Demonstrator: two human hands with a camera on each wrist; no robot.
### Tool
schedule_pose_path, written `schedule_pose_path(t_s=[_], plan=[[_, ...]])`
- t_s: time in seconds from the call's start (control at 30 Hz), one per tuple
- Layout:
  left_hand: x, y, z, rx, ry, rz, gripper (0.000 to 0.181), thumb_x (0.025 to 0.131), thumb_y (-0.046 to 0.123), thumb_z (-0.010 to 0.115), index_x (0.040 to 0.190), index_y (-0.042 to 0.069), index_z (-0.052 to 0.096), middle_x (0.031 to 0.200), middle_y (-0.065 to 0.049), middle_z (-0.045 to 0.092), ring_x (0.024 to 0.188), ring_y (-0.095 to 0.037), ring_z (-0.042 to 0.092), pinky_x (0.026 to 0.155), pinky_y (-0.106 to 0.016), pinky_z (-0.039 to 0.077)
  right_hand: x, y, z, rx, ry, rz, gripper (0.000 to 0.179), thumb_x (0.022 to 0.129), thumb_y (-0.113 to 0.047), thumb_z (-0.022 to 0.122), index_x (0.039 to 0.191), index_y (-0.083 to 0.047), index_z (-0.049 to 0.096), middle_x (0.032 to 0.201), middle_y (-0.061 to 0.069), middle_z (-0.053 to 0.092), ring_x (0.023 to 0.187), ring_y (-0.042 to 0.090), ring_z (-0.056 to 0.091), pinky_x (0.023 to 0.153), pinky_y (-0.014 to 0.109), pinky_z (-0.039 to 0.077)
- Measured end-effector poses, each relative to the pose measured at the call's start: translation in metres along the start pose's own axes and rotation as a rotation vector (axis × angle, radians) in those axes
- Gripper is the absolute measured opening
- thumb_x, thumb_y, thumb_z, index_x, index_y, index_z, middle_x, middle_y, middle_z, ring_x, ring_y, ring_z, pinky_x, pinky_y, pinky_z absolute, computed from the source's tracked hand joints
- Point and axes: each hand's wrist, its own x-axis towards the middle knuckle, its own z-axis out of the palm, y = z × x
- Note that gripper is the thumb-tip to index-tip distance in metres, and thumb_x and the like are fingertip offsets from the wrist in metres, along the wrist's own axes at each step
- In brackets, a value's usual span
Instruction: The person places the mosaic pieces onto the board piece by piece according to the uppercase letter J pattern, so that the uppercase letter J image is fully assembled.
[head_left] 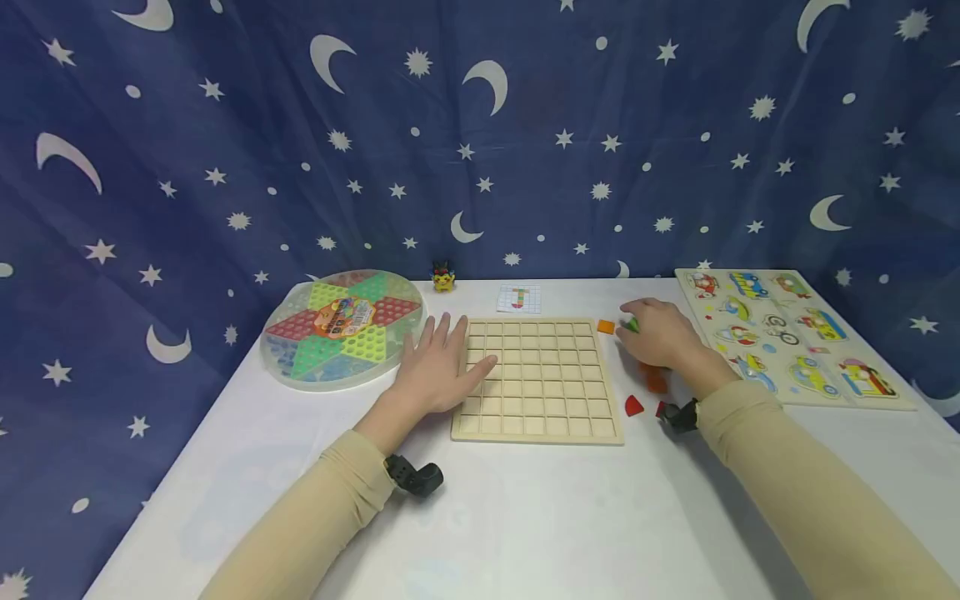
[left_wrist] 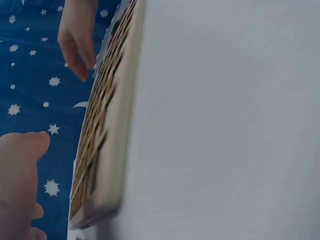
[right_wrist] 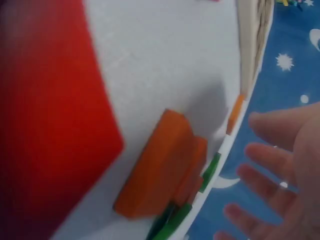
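Note:
A square wooden grid board point(head_left: 534, 383) lies on the white table, its cells holding no pieces. My left hand point(head_left: 438, 371), fingers spread straight, is at the board's left side, with the thumb over the grid. Right of the board, my right hand point(head_left: 660, 333) hovers over a group of coloured blocks. By its fingertips is a green block point(head_left: 633, 325); the fingers are apart in the right wrist view, gripping nothing. Around it lie an orange block point(head_left: 606, 327), more orange blocks point(right_wrist: 155, 165) and a red quarter-round block point(head_left: 633, 406). A big red block point(right_wrist: 55, 120) looms close to the right wrist camera.
A round star-patterned Chinese checkers board point(head_left: 341, 329) lies at the left. A vehicle picture puzzle point(head_left: 787, 337) is at the right. Behind the grid board stand a small yellow figurine point(head_left: 443, 277) and a pattern card point(head_left: 519, 299). A blue curtain point(head_left: 525, 167) hangs behind the table.

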Motion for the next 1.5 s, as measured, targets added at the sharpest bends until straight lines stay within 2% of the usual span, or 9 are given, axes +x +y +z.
schedule_pose_path(t_s=[0.17, 0.3, 0.4, 0.53, 0.7, 0.83, 1.0, 1.13, 1.5], plan=[[-0.021, 0.005, 0.015, -0.147, -0.042, 0.045, 0.092, 0.1, 0.072, 0.033, 0.164, 0.007, 0.023, 0.168, -0.02, 0.019, 0.155, -0.04, 0.01, 0.122, -0.061, 0.01, 0.008, 0.0, 0.004, -0.056, -0.007, -0.014, 0.047, 0.098, -0.024, 0.063, 0.137, 0.002, 0.062, 0.14, 0.028, 0.055, 0.131, 0.052, 0.044, 0.111, 0.064, 0.035], [-0.034, 0.009, 0.023, -0.256, -0.036, 0.087, 0.089, 0.101, 0.067, 0.039, 0.161, 0.002, 0.03, 0.166, -0.021, 0.023, 0.155, -0.039, 0.013, 0.123, -0.056, 0.007, 0.012, -0.003, 0.003, -0.124, -0.013, -0.042, 0.048, 0.097, -0.027, 0.067, 0.137, 0.0, 0.063, 0.136, 0.027, 0.059, 0.127, 0.053, 0.044, 0.107, 0.064, 0.038], [-0.04, 0.008, 0.029, -0.236, -0.008, 0.107, 0.087, 0.101, 0.067, 0.039, 0.16, 0.003, 0.031, 0.166, -0.018, 0.024, 0.155, -0.035, 0.016, 0.124, -0.052, 0.005, 0.015, -0.005, 0.002, -0.128, -0.019, -0.043, 0.045, 0.098, -0.026, 0.068, 0.136, -0.002, 0.065, 0.132, 0.026, 0.062, 0.124, 0.052, 0.045, 0.104, 0.064, 0.041], [-0.042, 0.004, 0.035, -0.191, 0.03, 0.13, 0.086, 0.102, 0.066, 0.037, 0.161, 0.004, 0.031, 0.167, -0.016, 0.025, 0.155, -0.033, 0.017, 0.125, -0.05, 0.005, 0.019, -0.008, 0.001, -0.071, -0.006, -0.02, 0.032, 0.096, -0.02, 0.07, 0.123, -0.004, 0.071, 0.118, 0.02, 0.069, 0.114, 0.046, 0.05, 0.097, 0.06, 0.045], [-0.043, 0.003, 0.036, -0.185, 0.056, 0.14, 0.085, 0.102, 0.065, 0.039, 0.16, 0.004, 0.032, 0.166, -0.016, 0.026, 0.154, -0.033, 0.018, 0.124, -0.05, 0.006, 0.022, -0.013, -0.002, 0.012, 0.038, 0.025, 0.016, 0.092, -0.017, 0.074, 0.1, -0.005, 0.066, 0.09, 0.013, 0.065, 0.087, 0.034, 0.056, 0.072, 0.047, 0.048], [-0.044, 0.003, 0.036, -0.175, 0.06, 0.134, 0.084, 0.102, 0.065, 0.039, 0.16, 0.004, 0.033, 0.166, -0.015, 0.027, 0.154, -0.033, 0.02, 0.124, -0.05, 0.007, 0.023, -0.025, -0.003, 0.109, 0.084, 0.013, 0.014, 0.094, -0.018, 0.073, 0.097, -0.007, 0.065, 0.085, 0.01, 0.064, 0.075, 0.029, 0.057, 0.062, 0.04, 0.045], [-0.047, 0.002, 0.038, -0.166, 0.053, 0.124, 0.084, 0.102, 0.065, 0.039, 0.16, 0.004, 0.034, 0.166, -0.015, 0.027, 0.154, -0.033, 0.02, 0.124, -0.051, 0.008, 0.024, -0.05, 0.003, 0.27, 0.04, -0.081, 0.013, 0.097, -0.015, 0.069, 0.104, -0.004, 0.07, 0.094, 0.011, 0.068, 0.08, 0.027, 0.06, 0.065, 0.037, 0.05], [-0.048, 0.002, 0.038, -0.17, 0.044, 0.12, 0.083, 0.102, 0.064, 0.039, 0.159, 0.004, 0.035, 0.165, -0.016, 0.028, 0.154, -0.033, 0.021, 0.124, -0.051, 0.008, 0.026, -0.071, 0.008, 0.33, -0.021, -0.139, 0.013, 0.098, -0.011, 0.066, 0.107, -0.004, 0.072, 0.099, 0.01, 0.069, 0.085, 0.027, 0.06, 0.071, 0.038, 0.05], [-0.047, -0.003, 0.036, -0.167, 0.045, 0.104, 0.082, 0.102, 0.065, 0.038, 0.159, 0.006, 0.036, 0.166, -0.014, 0.028, 0.154, -0.032, 0.021, 0.124, -0.05, 0.008, 0.036, -0.114, 0.026, 0.392, -0.117, -0.15, 0.015, 0.094, -0.019, 0.076, 0.105, -0.008, 0.075, 0.094, 0.005, 0.071, 0.086, 0.024, 0.062, 0.079, 0.039, 0.052]])
